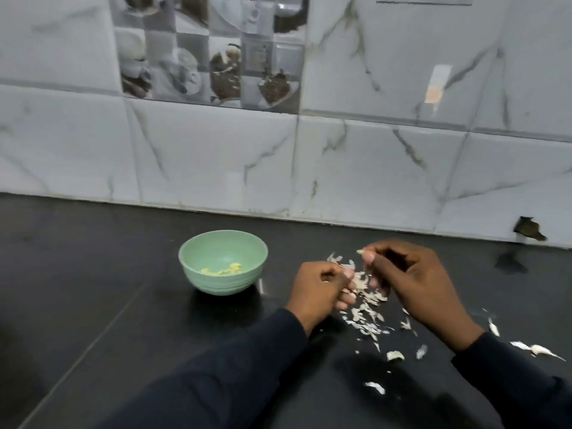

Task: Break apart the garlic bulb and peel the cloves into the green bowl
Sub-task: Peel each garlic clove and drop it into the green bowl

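The garlic is already in pieces. One small pale clove sits pinched between the thumb and forefinger of the right hand, lifted just above the black counter, its tip poking out toward 10 o'clock. It looks whitish and papery, but it is too small and blurred to say how much skin is on it.

The left hand is just beside the right, at its 8 o'clock, with the fingers curled in and the fingertips close to the right hand's. Whether it holds a scrap of skin I cannot tell.

Under and between the two hands lies a heap of torn garlic skins, thin white and greyish flakes, spreading across the counter toward 5 o'clock. A few bigger white bits lie well apart at the right edge, near the right sleeve; skins or whole cloves, I cannot make out.

The green bowl stands upright on the counter at about 9 o'clock from the left hand, near it but not touching. It is a pale mint colour with ridges round its lower wall. In its bottom lie a few peeled cloves, yellowish and bare.

Behind the counter runs a wall of white marble-look tiles, with one picture tile of cups at 12 o'clock above the bowl. A broken hole shows low in the wall at 2 o'clock.
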